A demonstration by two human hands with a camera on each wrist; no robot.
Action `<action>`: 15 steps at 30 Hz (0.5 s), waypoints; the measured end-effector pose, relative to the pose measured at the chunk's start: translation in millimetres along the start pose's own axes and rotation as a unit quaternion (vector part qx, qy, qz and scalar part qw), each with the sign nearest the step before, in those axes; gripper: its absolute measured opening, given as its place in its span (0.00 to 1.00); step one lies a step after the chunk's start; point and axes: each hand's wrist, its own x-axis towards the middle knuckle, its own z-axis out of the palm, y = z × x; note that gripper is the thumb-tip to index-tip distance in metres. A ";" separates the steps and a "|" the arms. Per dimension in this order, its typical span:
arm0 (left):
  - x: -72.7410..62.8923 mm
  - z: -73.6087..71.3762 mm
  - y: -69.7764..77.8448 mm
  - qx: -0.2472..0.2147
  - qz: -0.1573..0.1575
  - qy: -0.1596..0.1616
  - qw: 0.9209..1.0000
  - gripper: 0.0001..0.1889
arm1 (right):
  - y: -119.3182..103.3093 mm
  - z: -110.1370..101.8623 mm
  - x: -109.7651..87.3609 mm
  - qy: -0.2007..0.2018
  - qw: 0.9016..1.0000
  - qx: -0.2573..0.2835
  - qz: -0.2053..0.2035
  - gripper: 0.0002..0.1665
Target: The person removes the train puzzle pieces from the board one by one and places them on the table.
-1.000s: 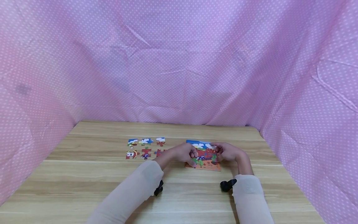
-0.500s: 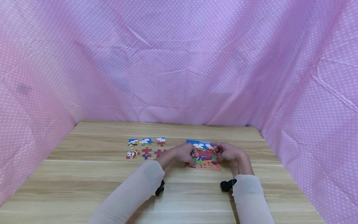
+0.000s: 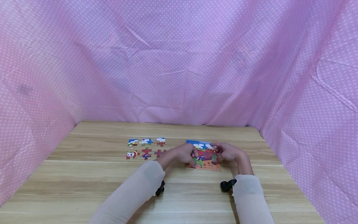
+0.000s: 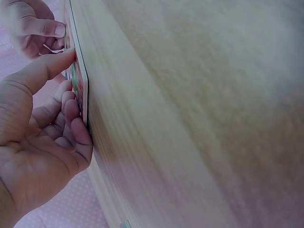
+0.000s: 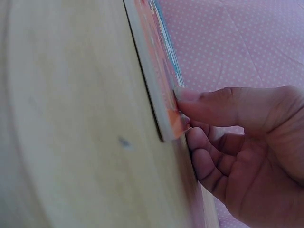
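A small jigsaw puzzle board (image 3: 207, 165) with a blue sky, a red train and orange ground lies flat on the table, right of centre. My left hand (image 3: 184, 152) holds its left side, thumb on the printed face and the other fingers curled at the edge, as the left wrist view shows. On the opposite side my right hand (image 3: 230, 151) grips it; in the right wrist view the thumb (image 5: 192, 97) touches the picture near a corner while curled fingers sit by the edge. The hands cover parts of the board's two sides.
Several loose jigsaw pieces lie in two rows to the left, among them one with a face (image 3: 131, 154) and one with clouds (image 3: 146, 141). My left forearm overlaps the lower row's right piece (image 3: 159, 152). Pink dotted cloth (image 3: 179, 68) surrounds the wooden table (image 3: 70, 183).
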 end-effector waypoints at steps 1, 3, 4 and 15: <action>0.0 0.1 0.0 0.001 0.000 0.000 1.000 0.15 | 0.1 0.0 0.0 0.000 1.000 -0.001 0.000 0.47; 0.4 0.5 -0.3 0.003 0.000 0.000 1.000 0.15 | 0.0 0.1 -0.1 0.000 1.000 -0.003 -0.001 0.47; 0.6 0.5 -0.5 0.004 0.000 0.000 1.000 0.15 | -0.1 0.2 -0.2 0.000 1.000 -0.005 -0.001 0.47; 2.3 -0.3 -2.4 0.022 0.004 0.002 1.000 0.15 | -0.9 -0.9 -0.6 -0.003 1.000 0.001 -0.006 0.47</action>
